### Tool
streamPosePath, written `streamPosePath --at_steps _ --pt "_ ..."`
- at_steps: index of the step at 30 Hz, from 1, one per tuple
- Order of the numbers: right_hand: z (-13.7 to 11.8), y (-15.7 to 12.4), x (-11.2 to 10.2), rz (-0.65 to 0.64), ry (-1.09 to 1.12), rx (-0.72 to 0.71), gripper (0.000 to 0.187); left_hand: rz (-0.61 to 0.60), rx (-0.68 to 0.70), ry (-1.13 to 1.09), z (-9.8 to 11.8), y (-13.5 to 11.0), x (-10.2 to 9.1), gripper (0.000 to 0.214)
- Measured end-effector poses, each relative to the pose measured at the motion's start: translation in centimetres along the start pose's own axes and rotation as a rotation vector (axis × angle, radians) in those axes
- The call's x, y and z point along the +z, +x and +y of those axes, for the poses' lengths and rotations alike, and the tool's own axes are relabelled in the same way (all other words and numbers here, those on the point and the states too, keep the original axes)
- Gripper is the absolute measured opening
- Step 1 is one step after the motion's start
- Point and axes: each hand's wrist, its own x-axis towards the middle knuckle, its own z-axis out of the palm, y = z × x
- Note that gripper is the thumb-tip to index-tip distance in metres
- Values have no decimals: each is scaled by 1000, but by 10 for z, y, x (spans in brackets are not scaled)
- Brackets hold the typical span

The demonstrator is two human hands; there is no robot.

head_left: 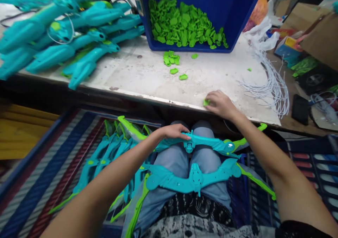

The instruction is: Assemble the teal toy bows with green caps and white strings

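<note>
Across my lap lie two teal plastic toy bows with lime-green limb ends. The farther toy bow (211, 143) rests over my knees, and my left hand (176, 131) holds it just left of its centre block. Closer to my body lies the nearer toy bow (171, 179), with neither hand on it. At the table's front edge, my right hand (220, 103) has its fingertips closed on a small green plastic piece (206, 102), partly hidden by the fingers. Several loose green pieces (171, 58) lie farther back on the tabletop.
A blue bin (190, 49) of green pieces stands at the back of the white table (126, 76). Teal toy parts (66, 26) are piled left. White strings (277, 86) and a black phone (300, 108) lie right. More bows (101, 160) rest beside my left leg.
</note>
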Motion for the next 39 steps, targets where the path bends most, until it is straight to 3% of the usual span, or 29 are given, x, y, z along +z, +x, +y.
streamPosePath --at_steps 3,5,9,15,19,22,25,30,39 --pt "-52 -53 28 62 67 -112 23 -19 -3 -116 1 2 0 48" --pt "-84 -87 53 54 19 -107 21 -32 -31 -182 2 4 1 50" --pt "-113 -120 90 108 -70 -36 21 -49 -84 -266 1 10 7 52" --pt "-113 -119 103 219 -95 13 20 -46 10 -123 0 13 9 53" --pt "-118 -120 109 260 16 238 26 20 126 176 0 11 9 46" --pt "-119 -114 111 198 71 431 50 59 123 202 -1 10 14 45" --pt "-119 -107 109 44 26 528 59 140 148 261 -2 8 22 45" --pt "-122 -102 102 -66 -101 497 60 251 230 442 -5 1 29 41" --pt "-129 -104 103 -140 -246 417 61 308 204 759 -6 -9 40 37"
